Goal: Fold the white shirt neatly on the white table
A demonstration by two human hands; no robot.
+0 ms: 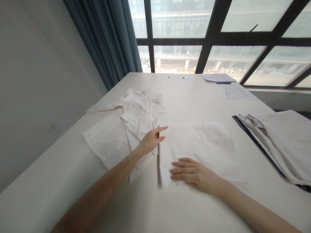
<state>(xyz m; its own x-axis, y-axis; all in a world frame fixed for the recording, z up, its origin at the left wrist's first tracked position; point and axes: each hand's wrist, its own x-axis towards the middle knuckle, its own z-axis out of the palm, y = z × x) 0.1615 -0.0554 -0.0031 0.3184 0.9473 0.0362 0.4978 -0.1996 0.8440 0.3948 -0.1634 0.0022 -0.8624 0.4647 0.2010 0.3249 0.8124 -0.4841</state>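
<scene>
My left hand [148, 140] is at the near-left side of the folded white cloth [199, 139], thumb and forefinger apart over its edge. The other fingers curl out of sight, so I can't tell whether they grip anything. My right hand [191, 173] rests palm down on the cloth, fingers extended, closed on nothing. The cloth lies flat on the white table [191, 207], just beside a rumpled white long-sleeved shirt [142, 110].

If I pulled from the left while pressing on the right, the top layer could slide and crease — the fabric looks thin. My left hand is also close enough to catch the shirt's loose folds and drag them along. A broad sweep to the right could nudge the stack of folded white fabric [289, 139], whose layers look uneven.

As for containers, I can't pick one out with certainty. The stack sits on a black-edged layer [245, 132] — perhaps a bag, perhaps more fabric — and I can't tell whether it holds anything.
</scene>
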